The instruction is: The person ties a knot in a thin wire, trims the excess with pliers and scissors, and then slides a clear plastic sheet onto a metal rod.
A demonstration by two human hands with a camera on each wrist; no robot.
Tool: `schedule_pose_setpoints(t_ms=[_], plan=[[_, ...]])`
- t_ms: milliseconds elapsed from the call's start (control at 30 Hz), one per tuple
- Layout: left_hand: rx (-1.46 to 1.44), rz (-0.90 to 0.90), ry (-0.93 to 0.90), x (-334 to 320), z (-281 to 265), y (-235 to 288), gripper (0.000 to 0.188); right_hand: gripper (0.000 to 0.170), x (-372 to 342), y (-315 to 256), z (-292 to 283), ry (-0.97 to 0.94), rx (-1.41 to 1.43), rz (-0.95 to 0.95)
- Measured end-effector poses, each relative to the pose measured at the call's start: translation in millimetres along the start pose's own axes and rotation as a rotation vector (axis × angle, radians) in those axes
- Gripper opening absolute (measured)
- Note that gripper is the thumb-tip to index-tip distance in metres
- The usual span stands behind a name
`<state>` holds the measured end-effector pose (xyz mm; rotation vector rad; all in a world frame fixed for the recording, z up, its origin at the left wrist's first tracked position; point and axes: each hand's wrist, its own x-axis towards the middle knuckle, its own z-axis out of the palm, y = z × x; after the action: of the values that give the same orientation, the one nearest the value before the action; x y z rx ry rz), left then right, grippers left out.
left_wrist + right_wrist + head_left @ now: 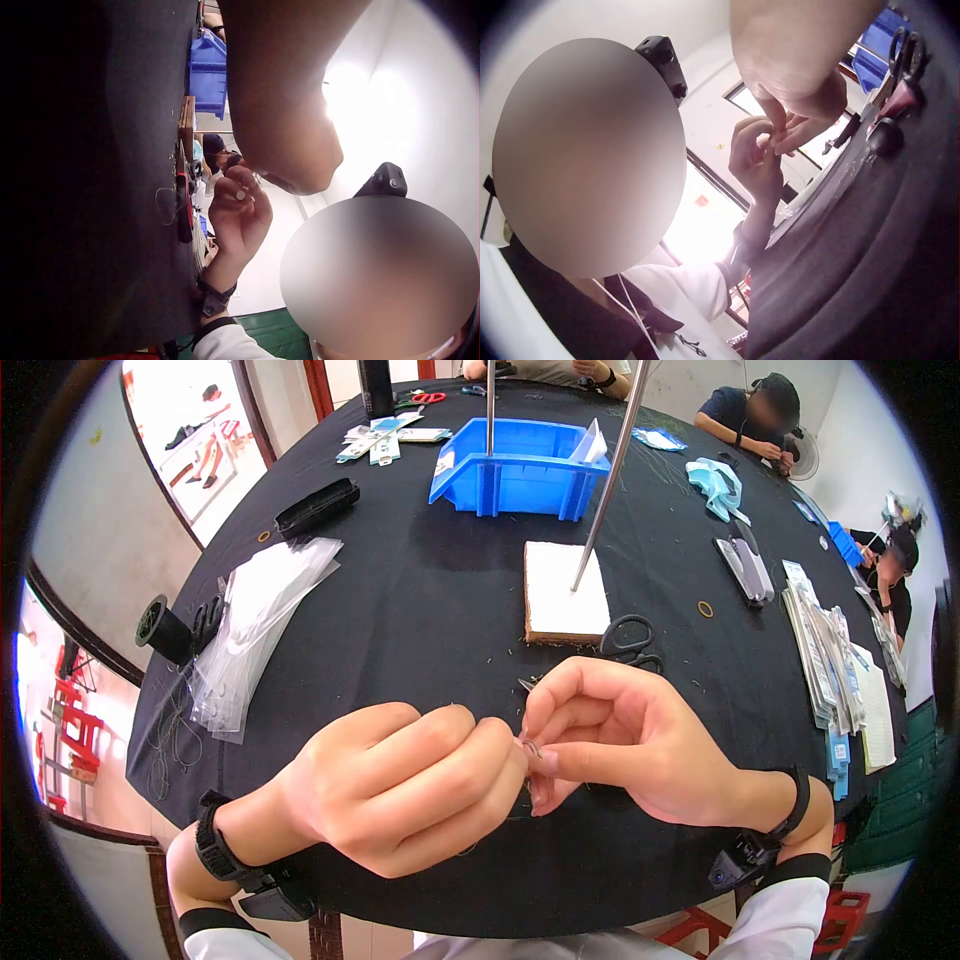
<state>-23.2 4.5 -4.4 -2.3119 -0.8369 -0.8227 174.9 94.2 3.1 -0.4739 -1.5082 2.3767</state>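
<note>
Nearest, a person's left hand [410,785] and right hand [640,750] meet, fingertips together, above a black-covered tabletop [420,630]. Far centre sits a blue bin [520,485]; nearer, a metal rod [608,480] stands on a white-topped block [556,600]. Scissors [628,652] lie just beyond the right hand, partly hidden. A small loop [533,747] is between the hands: right thumb and finger pinch it, curled left fingers seemingly grip its left side. Both are equally near, nothing intervening; its long axis is unclear.
</note>
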Motion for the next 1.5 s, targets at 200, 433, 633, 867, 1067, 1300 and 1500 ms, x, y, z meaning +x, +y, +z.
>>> schedule_pose_setpoints(t_ms=[200, 433, 633, 867, 1067, 1300, 1500], plan=[[0.032, 0.016, 0.094, 0.8, 6.6, -4.6, 0.012, 0.016, -1.9, -0.7, 3.2, 0.049, -0.082, -0.081], [0.007, -0.001, 0.073, 0.8, 4.1, -3.7, 0.019, 0.014, -3.2, -1.1, 4.6, 0.067, -0.106, -0.100], [-0.026, -0.017, 0.030, 1.7, -2.8, -0.4, 0.028, 0.015, -1.5, -0.2, 5.5, 0.158, -0.117, -0.126], [-0.036, -0.019, 0.055, 0.8, 0.0, 0.0, 0.026, 0.017, -3.6, -1.0, 6.5, 0.106, -0.087, -0.061], [-0.048, -0.013, 0.036, 0.3, -0.3, 0.1, 0.026, 0.014, -3.1, -4.0, 4.7, 0.063, -0.023, -0.031], [-0.054, -0.047, 0.022, 1.8, -1.0, 0.2, 0.025, 0.012, -4.5, -1.8, 6.3, 0.075, -0.138, -0.069], [-0.154, -0.118, 0.049, -2.5, 3.2, -2.6, 0.023, 0.014, -4.0, -1.3, 9.7, 0.124, -0.308, -0.189]])
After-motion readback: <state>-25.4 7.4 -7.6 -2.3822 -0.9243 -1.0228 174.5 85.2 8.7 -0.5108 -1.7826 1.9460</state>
